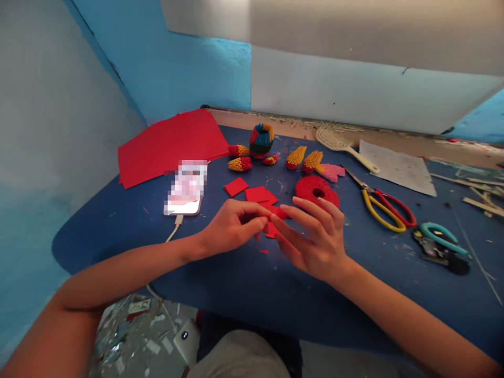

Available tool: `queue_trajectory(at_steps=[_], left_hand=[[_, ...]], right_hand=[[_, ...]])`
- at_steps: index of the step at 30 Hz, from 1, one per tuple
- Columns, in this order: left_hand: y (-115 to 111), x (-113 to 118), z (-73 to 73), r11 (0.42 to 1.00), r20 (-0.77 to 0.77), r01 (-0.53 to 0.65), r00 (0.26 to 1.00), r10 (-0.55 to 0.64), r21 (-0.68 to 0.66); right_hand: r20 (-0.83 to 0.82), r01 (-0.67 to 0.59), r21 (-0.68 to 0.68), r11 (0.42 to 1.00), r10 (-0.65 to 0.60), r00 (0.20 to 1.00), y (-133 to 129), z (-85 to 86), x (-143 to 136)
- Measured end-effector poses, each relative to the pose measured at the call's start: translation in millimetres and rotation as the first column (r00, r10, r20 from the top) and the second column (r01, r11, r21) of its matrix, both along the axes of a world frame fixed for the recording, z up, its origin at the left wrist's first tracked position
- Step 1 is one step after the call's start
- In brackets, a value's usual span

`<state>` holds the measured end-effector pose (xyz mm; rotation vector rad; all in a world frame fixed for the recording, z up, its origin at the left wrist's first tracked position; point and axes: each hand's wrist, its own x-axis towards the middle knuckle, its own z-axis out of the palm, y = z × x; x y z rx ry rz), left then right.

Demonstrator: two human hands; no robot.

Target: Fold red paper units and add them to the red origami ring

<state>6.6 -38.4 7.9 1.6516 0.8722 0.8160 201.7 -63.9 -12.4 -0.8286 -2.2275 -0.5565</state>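
Note:
My left hand (232, 227) pinches a small red paper piece (279, 211) between thumb and forefinger, just above the blue table. From the other side, the fingers of my right hand (317, 239) close on the same piece, its outer fingers held apart. The fingers hide part of the paper, so its exact fold is unclear. Under and behind the hands lie several red paper rectangles (255, 194), with another rectangle (236, 187) a little to the left. Right behind my right fingertips is a red ring of folded paper pieces (311, 190).
Red sheets (169, 147) and a charging phone (186, 188) lie left. Behind stand a colourful folded-paper vase (261, 143) and yellow-red paper cones (296, 157). Rightward are scissors (384, 207), a teal-handled tool (441, 244), a hairbrush (342, 143) and a grey sheet (397, 165).

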Motion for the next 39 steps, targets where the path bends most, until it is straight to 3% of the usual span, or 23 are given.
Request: queue_trajectory(at_steps=[5,9,11,16,20,23,25,28,34,39], left_hand=[[1.4,-2.9,0.8,0.999,-0.055,0.021,0.998,-0.020,0.031],[5.0,-1.3,-0.9,0.987,-0.207,0.032,0.978,0.001,0.158],[5.4,0.1,-2.1,0.974,-0.238,0.057,0.971,-0.003,0.221],[3.1,1.4,-3.9,0.968,-0.237,0.121,0.969,-0.067,0.221],[3.3,0.7,-3.9,0.974,-0.189,0.188,0.969,-0.162,0.127],[4.9,0.7,-5.2,0.956,-0.272,0.187,0.954,-0.123,0.224],[5.7,0.8,-6.2,0.923,-0.315,0.194,0.945,-0.085,0.332],[5.8,1.2,-6.3,0.902,-0.283,0.159,0.958,-0.043,0.402],[5.5,2.1,-4.1,0.920,-0.223,0.083,0.975,0.005,0.382],[6.8,-1.5,-4.6,0.886,-0.285,0.147,0.958,-0.017,0.441]], right_hand=[[-0.061,-0.032,-0.116,0.993,0.025,0.998,2.2,-1.8,3.4],[-0.292,-0.113,-0.314,0.943,0.018,0.956,3.7,-0.8,-1.2],[-0.358,-0.126,-0.346,0.930,-0.006,0.934,4.1,0.3,-4.3],[-0.310,-0.090,-0.344,0.935,-0.023,0.950,4.9,1.4,-6.0],[-0.267,-0.087,-0.493,0.865,-0.055,0.962,6.6,1.2,-3.1],[-0.235,-0.107,-0.558,0.823,-0.033,0.971,7.0,1.2,-1.6],[-0.235,-0.117,-0.552,0.825,-0.019,0.972,7.0,0.8,-1.1],[-0.367,-0.164,-0.559,0.813,-0.065,0.928,7.7,-0.8,-1.2],[-0.646,-0.449,-0.660,0.602,-0.149,0.749,8.8,-3.4,-4.7],[-0.664,-0.520,-0.689,0.505,-0.151,0.733,9.6,-4.6,-4.3]])
